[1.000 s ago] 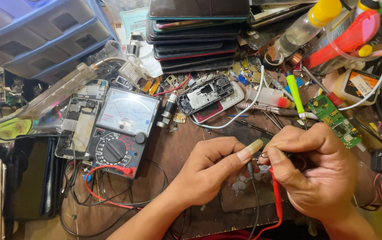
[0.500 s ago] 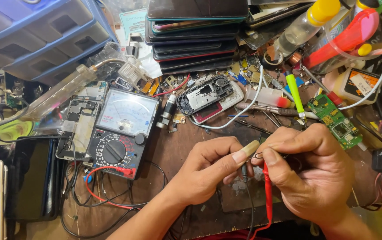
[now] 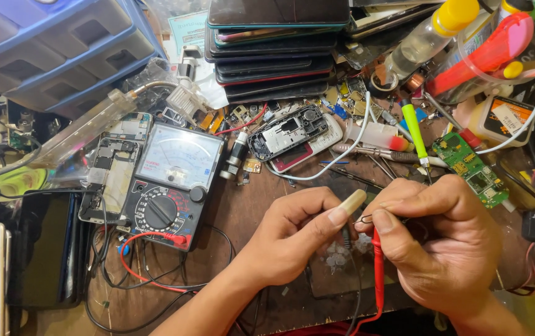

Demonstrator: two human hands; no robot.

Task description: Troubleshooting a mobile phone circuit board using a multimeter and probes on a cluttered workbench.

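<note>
Red probe (image 3: 378,264) sits low centre-right over the bench, a slim red plastic stick w/ a red lead trailing down off the bottom edge; its tip end points up into the gap between both hands. Right hand (image 3: 445,246) is curled, thumb and forefinger pinching the probe's upper end, and a small dark wire loop (image 3: 364,219) shows just at the fingertips. Left hand (image 3: 295,233) is half-closed, thumb w/ a long nail stretched toward the right hand's fingers, nearly touching; whether it grips anything, can't tell. A black lead (image 3: 356,292) runs down beside the red one. Left of the hands, an analog meter (image 3: 171,180) lies face up, white dial above, black knob below, red lead plugged in at its lower right. Beside it a stripped phone frame (image 3: 112,174). Above centre, an opened phone (image 3: 295,137) w/ its board exposed. Behind that, a stack of phones (image 3: 274,46). Top left, a blue drawer unit (image 3: 50,43), contents not visible. Top right, a clear bottle (image 3: 423,40) w/ yellow cap, clear liquid inside. Green board (image 3: 469,168) lies just above the right hand.
</note>
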